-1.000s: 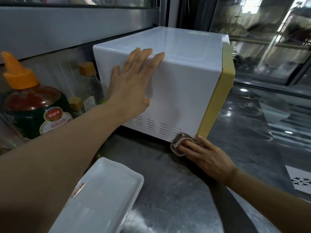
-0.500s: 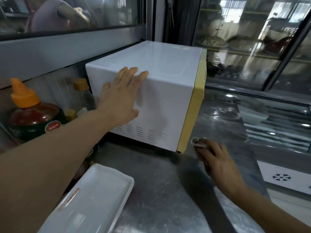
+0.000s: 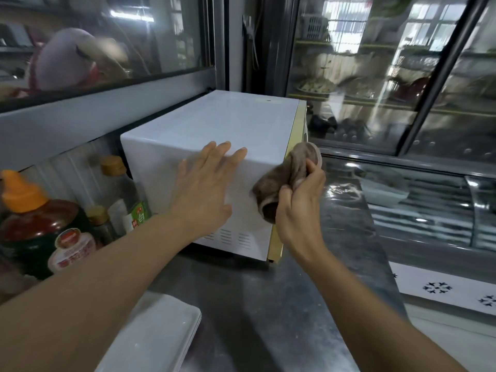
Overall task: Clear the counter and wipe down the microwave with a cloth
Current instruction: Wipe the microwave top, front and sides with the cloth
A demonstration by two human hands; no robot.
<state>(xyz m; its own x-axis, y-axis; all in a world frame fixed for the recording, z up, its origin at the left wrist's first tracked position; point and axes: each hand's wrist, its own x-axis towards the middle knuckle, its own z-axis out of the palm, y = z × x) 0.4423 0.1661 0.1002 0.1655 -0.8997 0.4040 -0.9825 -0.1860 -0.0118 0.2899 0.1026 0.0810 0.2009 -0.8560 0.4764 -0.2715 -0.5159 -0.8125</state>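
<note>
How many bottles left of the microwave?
3 visible. Big orange-capped bottle at far left; tall clear bottle against the microwave; small dark bottle between them, mostly hidden. More may sit behind these.

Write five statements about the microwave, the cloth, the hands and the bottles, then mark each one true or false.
1. The left hand lies flat on the microwave's white side. True.
2. The right hand is empty. False: it grips a bunched brown cloth.
3. The cloth lies on the counter. False: it is held up near the microwave's front top edge.
4. An orange-capped bottle stands left of the microwave. True.
5. The white tray sits on top of the microwave. False: it rests on the counter.
</note>
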